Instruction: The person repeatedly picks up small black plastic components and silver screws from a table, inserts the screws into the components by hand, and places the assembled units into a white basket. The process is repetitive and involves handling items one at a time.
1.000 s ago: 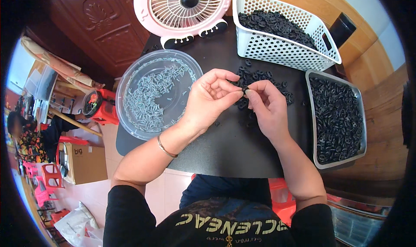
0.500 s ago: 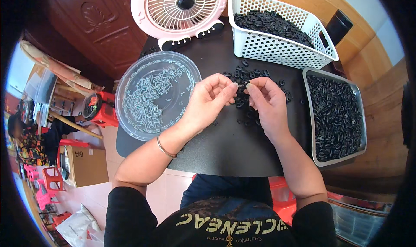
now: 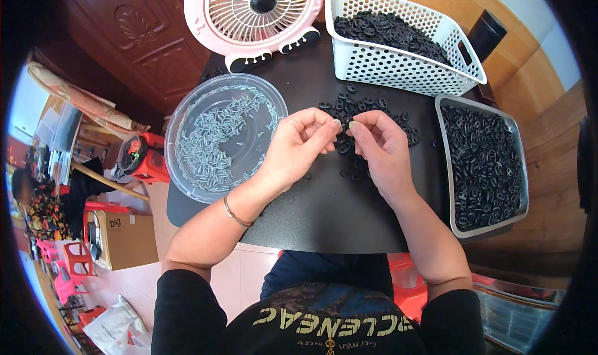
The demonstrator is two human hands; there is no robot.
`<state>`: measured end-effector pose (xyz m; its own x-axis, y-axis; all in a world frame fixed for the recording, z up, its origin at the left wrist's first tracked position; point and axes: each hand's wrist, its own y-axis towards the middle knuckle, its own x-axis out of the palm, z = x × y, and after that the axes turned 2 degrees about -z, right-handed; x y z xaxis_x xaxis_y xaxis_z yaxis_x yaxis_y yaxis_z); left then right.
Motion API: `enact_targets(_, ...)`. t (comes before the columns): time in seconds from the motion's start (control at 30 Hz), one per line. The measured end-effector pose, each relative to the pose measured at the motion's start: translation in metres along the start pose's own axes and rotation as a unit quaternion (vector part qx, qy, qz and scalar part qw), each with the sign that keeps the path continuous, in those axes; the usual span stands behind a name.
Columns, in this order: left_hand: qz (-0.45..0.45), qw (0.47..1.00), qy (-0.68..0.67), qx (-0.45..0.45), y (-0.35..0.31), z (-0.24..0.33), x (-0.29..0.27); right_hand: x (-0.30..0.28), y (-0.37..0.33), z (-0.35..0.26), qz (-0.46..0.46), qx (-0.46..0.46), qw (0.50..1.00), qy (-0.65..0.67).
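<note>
Over the middle of the table, my left hand (image 3: 298, 144) and my right hand (image 3: 384, 150) meet with thumbs and forefingers pinched. My left fingertips close on what looks like a small silver screw, mostly hidden now. A small black plastic piece, largely covered, is pinched in my right fingertips. Beneath and behind both hands spreads a loose pile of black plastic pieces (image 3: 347, 103), each with holes. To the left stands a round clear plastic tub (image 3: 254, 149) with many silver screws (image 3: 208, 144) in it.
A metal tray (image 3: 450, 187) full of black pieces lies at the right. Behind it stands a white perforated basket (image 3: 398, 68), also holding black pieces. A pink fan (image 3: 208, 28) is at the back left. The black table (image 3: 324, 218) has a curved front edge.
My right fingertips have moved slightly left, closer to my left ones. The silver bit that showed between them is now hidden.
</note>
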<state>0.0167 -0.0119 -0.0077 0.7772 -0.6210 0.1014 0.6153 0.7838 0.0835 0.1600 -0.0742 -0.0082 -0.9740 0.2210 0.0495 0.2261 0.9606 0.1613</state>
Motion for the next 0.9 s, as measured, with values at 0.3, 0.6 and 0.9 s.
enact_targets(0.3, 0.015, 0.999, 0.013, 0.026, 0.0002, -0.0015, 0.0010, -0.0003, 0.0003, 0.0036, 0.001, -0.006, 1.000, -0.014)
enact_targets(0.6, 0.033, 0.998, 0.040, 0.038, -0.0020, 0.0009, 0.0021, 0.0018, -0.0004, 0.0017, 0.005, 0.000, 1.000, -0.014)
enact_targets(0.9, 0.055, 0.971, 0.168, 0.164, -0.0030, 0.0007, 0.0031, 0.0003, -0.0012, 0.0009, -0.023, 0.012, 1.000, 0.000)
